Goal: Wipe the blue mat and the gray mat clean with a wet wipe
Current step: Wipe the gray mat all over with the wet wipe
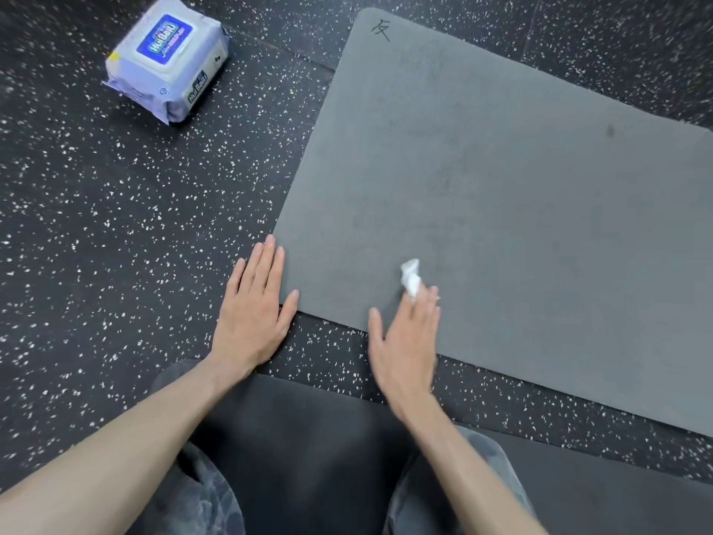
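Knees: my legs in dark patterned trousers (200, 492) sit at the bottom edge, folded on a dark mat (308, 438) under me.
Left arm: my forearm runs up from the lower left corner.
Left hand (254, 307): laid flat, fingers straight and together, palm down on the speckled floor (96, 225), fingertips and thumb touching the near left corner of the gray mat (501, 179).
Right hand (405, 337): blurred, reaching over the near edge of the gray mat, fingers stretched out, pressing a crumpled white wet wipe (411, 278) onto the mat beneath its fingertips.
Gray mat: lying flat on the floor, angled away to the right, with a black mark at its far left corner.
Wipe pack (168, 57): lavender packet with a blue label, on the floor toward the far left, well apart from the gray mat.
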